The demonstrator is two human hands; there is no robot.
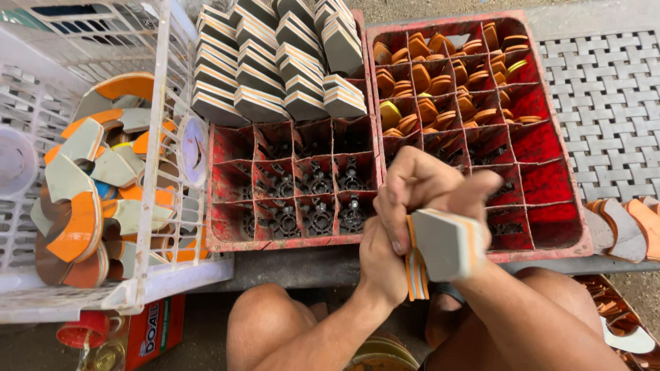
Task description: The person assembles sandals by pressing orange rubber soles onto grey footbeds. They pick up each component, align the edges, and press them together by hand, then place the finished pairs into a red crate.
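Both my hands meet over my knees, in front of two red crates. My right hand wraps over a stack of grey foam wedge pieces with orange and white layers. My left hand grips the same stack from below and from the left. Only the stack's grey top face and striped edges show; the rest is hidden by my fingers.
The left red crate holds rows of stacked grey wedges at the back, with bare compartments in front. The right red crate holds orange scraps. A white basket of curved offcuts stands at left. More offcuts lie at right.
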